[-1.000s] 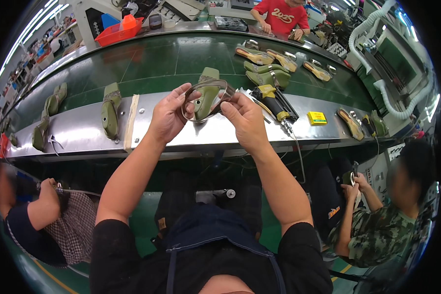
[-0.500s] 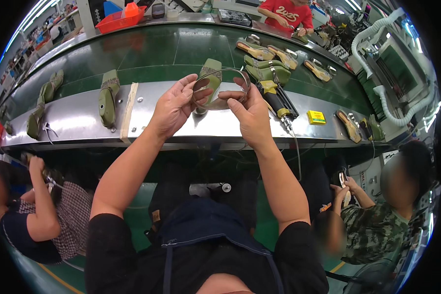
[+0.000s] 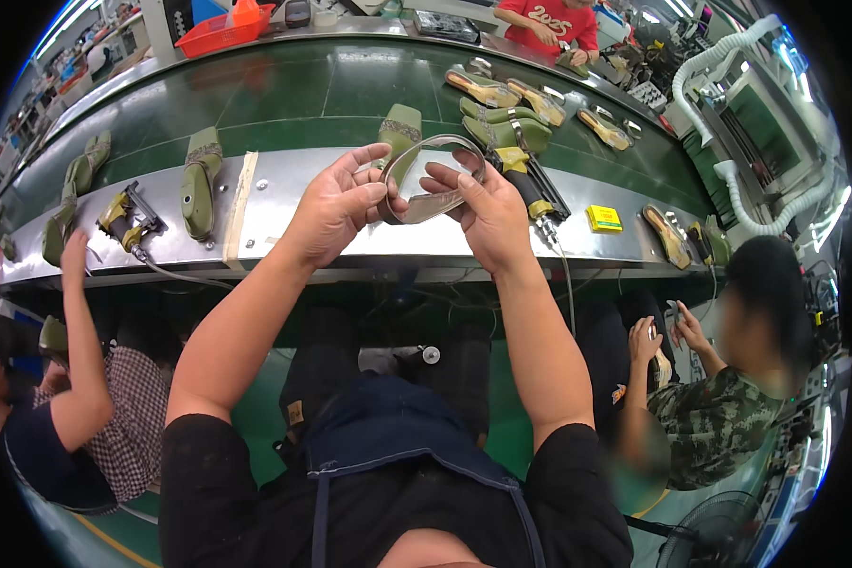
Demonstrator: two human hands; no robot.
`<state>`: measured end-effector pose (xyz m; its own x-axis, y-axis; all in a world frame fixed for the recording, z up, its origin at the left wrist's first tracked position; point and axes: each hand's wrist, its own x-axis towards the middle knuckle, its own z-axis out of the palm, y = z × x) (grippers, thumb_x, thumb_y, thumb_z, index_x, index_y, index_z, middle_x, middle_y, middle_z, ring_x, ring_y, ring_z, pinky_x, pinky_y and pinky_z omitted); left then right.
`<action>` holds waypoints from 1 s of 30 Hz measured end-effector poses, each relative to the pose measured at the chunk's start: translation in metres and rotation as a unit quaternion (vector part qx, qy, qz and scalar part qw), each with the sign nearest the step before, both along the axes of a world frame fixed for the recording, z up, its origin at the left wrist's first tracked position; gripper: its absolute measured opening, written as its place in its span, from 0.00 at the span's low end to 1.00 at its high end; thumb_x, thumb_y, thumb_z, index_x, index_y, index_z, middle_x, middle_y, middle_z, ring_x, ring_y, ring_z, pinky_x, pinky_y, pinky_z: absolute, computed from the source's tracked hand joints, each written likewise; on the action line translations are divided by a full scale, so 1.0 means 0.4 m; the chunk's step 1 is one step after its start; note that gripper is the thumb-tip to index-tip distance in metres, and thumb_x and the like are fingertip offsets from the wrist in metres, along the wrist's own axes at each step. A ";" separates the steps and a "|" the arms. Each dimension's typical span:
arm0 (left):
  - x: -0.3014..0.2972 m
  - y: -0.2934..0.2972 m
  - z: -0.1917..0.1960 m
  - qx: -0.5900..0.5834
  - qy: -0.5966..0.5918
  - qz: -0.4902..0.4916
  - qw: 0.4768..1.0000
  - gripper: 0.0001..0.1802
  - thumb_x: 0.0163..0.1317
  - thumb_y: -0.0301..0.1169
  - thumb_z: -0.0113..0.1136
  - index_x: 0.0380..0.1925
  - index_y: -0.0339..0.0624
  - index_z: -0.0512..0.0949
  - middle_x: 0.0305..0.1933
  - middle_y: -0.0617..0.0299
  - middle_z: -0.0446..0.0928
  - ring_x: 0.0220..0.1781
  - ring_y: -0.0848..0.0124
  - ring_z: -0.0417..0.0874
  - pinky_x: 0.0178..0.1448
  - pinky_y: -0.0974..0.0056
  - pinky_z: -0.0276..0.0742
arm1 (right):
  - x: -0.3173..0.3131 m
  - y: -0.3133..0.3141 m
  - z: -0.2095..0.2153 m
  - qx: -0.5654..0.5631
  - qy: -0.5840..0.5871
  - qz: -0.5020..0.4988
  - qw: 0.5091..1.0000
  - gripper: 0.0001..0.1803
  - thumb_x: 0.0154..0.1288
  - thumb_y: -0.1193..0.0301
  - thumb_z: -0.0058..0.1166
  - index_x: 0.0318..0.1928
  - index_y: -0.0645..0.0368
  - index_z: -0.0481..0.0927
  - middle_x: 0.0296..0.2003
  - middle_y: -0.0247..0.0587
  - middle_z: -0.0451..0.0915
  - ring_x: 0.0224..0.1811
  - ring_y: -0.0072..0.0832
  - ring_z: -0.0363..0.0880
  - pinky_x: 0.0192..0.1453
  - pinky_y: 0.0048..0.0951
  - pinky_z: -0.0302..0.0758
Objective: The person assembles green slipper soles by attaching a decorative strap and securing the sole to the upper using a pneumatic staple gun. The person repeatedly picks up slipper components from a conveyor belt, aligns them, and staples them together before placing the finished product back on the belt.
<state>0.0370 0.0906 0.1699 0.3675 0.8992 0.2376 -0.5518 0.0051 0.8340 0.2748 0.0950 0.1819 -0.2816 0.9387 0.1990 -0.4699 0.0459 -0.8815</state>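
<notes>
Between my two hands, a curved brownish strap is held up in a loop above the metal ledge. My left hand pinches its left side, fingers curled. On its other side my right hand grips it with thumb and fingers. Behind the loop stands a green shoe last with a patterned band, partly covered by the strap and my fingers. Just right of my right hand lies a black and yellow air stapler with a hose.
A small yellow box sits right of the stapler. Another air stapler and a green last lie to the left. Several lasts and soles rest on the green belt. Co-workers sit at both sides; one works opposite.
The strap loop has tipped, showing more of its inner face, and my hands have shifted slightly. At left, a co-worker's air stapler now lies on the ledge and their hand reaches toward the lasts.
</notes>
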 end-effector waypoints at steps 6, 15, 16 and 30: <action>-0.023 0.022 -0.037 -0.048 0.005 -0.013 0.999 0.37 0.70 0.27 0.63 0.73 0.25 0.57 0.45 0.50 0.82 0.46 0.61 0.88 0.56 0.58 0.86 | 0.006 0.011 0.017 0.066 -0.157 -0.026 0.985 0.34 0.82 0.60 0.54 0.75 0.71 0.62 0.52 0.54 0.86 0.52 0.35 0.88 0.60 0.34 0.82; -0.004 0.019 -0.073 -0.052 0.060 -0.007 0.997 0.36 0.68 0.24 0.63 0.72 0.26 0.58 0.50 0.49 0.81 0.53 0.57 0.89 0.60 0.55 0.85 | 0.017 0.050 0.003 0.131 -0.211 -0.073 0.966 0.23 0.81 0.64 0.55 0.66 0.67 0.77 0.32 0.34 0.84 0.36 0.21 0.81 0.46 0.25 0.78; 0.002 0.013 -0.067 -0.061 0.078 -0.006 0.995 0.38 0.66 0.28 0.67 0.72 0.27 0.61 0.48 0.51 0.82 0.50 0.60 0.88 0.62 0.55 0.84 | 0.018 0.052 0.000 0.127 -0.214 -0.062 0.967 0.23 0.82 0.62 0.55 0.67 0.66 0.77 0.32 0.34 0.83 0.37 0.21 0.80 0.47 0.25 0.77; 0.025 0.017 -0.100 -0.060 0.070 0.040 0.995 0.32 0.73 0.30 0.64 0.71 0.30 0.63 0.54 0.48 0.82 0.52 0.63 0.88 0.63 0.56 0.83 | -0.035 0.020 -0.053 0.140 -0.042 -0.123 0.982 0.12 0.71 0.76 0.67 0.48 0.65 0.76 0.43 0.44 0.88 0.45 0.23 0.86 0.53 0.25 0.82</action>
<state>0.0469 0.0974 0.1300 0.3153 0.9457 0.0785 -0.4327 0.0697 0.8988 0.2607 0.1028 0.1608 -0.0790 0.8926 0.4438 -0.3400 0.3944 -0.8537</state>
